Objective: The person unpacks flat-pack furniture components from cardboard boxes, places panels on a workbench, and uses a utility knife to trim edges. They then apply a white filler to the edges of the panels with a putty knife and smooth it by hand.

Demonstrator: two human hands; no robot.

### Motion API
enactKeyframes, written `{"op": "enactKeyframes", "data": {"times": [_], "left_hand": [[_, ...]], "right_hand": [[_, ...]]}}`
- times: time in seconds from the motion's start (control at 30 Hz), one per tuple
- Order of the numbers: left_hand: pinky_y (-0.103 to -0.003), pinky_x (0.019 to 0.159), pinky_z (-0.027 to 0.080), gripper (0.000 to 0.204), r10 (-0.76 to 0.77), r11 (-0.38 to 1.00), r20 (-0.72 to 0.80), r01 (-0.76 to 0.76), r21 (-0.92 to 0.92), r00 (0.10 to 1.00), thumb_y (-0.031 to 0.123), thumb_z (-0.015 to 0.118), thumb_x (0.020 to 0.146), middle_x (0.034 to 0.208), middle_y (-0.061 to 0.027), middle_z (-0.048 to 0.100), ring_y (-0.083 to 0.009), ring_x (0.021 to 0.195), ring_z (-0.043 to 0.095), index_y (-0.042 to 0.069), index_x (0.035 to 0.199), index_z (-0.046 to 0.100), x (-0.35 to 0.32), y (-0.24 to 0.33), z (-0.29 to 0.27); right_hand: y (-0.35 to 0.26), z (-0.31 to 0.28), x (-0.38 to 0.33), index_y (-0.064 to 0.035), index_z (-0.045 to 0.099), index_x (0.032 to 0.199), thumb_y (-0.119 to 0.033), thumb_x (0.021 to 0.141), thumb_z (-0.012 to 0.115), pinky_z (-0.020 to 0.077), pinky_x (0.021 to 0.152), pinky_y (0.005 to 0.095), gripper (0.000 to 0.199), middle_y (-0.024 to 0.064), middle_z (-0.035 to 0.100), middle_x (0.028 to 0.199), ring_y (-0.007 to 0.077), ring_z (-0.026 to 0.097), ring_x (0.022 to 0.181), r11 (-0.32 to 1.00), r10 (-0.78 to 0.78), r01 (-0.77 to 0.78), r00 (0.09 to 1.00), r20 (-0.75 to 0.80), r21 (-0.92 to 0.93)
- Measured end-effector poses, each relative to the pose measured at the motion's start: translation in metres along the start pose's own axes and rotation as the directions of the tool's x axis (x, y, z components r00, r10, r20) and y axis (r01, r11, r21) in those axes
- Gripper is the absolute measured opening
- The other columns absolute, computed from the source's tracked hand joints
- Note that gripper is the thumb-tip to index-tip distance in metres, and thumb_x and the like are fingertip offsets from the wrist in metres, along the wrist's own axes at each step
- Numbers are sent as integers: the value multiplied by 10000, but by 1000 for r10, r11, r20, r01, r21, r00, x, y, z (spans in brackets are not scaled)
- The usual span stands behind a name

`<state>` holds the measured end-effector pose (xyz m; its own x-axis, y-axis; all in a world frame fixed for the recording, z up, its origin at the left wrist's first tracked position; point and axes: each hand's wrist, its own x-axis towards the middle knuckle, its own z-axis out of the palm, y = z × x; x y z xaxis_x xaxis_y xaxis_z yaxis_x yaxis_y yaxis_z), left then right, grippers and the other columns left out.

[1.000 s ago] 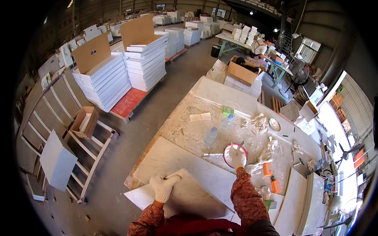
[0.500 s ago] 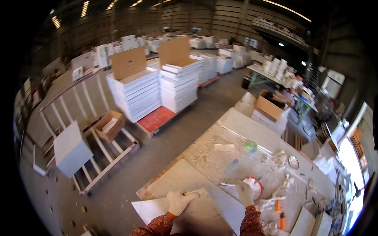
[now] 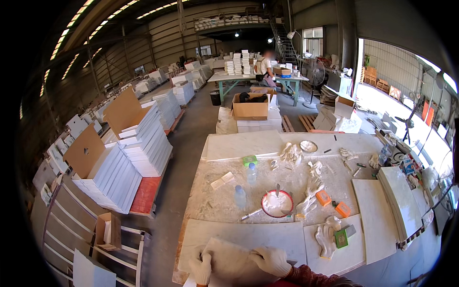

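A small pale stone slab [image 3: 228, 260] is tilted up near the table's front edge, in front of a larger white marble slab [image 3: 277, 234] lying flat. My gloved left hand [image 3: 201, 269] is closed around its left edge. My gloved right hand [image 3: 268, 261] has its fingers closed at the slab's right edge; a small dark grey flat piece shows beside that hand, and I cannot tell whether it is held. Beyond the slabs stands a red-rimmed bowl [image 3: 277, 204] of white paste with a spatula in it. A thin light-handled tool [image 3: 251, 214] lies left of the bowl.
On the dusty worktable [image 3: 205, 196] are two plastic bottles [image 3: 240, 196], orange boxes [image 3: 323, 197], a green box [image 3: 341, 238] and loose gloves [image 3: 326, 241]. Stacked slabs [image 3: 400, 203] stand at right. White boxes [image 3: 112, 177] fill a pallet at left. A person [image 3: 266, 67] is at a far table.
My view has swung to the right. My right hand has come back from beside the bowl to the small slab, which is now tilted up between both hands.
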<state>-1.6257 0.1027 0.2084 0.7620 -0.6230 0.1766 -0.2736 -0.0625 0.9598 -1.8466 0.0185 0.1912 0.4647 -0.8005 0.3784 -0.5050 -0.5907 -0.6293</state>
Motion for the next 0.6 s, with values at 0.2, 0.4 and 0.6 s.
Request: {"op": "enactKeyframes", "data": {"times": [0.2, 0.4, 0.6], "left_hand": [[-291, 566, 362, 208, -129, 954, 195, 68, 291, 972, 198, 640, 856, 639, 42, 468, -94, 596, 411, -8, 878, 642, -18, -120, -83], [-258, 551, 297, 243, -108, 980, -1, 106, -168, 994, 176, 643, 865, 668, 80, 460, -52, 618, 386, 50, 685, 538, -37, -134, -88], [-234, 666, 464, 133, -191, 979, -90, 183, -92, 977, 140, 640, 888, 810, 3, 592, -90, 715, 549, 19, 943, 653, -75, -63, -151]], "right_hand": [[-15, 0, 1, -174, 726, 922, -360, 905, 673, 510, 534, 464, 194, 78, 697, 736, 330, 671, 631, 1000, -20, 21, 1000, 15, -20], [-36, -7, -2, -155, 715, 942, -355, 896, 684, 521, 574, 449, 208, 83, 705, 782, 323, 678, 666, 998, -63, 64, 996, 70, -4], [-79, -18, 23, -120, 705, 905, -342, 865, 729, 518, 603, 426, 227, 94, 695, 778, 317, 674, 694, 950, -253, 247, 967, 10, 190]]}}
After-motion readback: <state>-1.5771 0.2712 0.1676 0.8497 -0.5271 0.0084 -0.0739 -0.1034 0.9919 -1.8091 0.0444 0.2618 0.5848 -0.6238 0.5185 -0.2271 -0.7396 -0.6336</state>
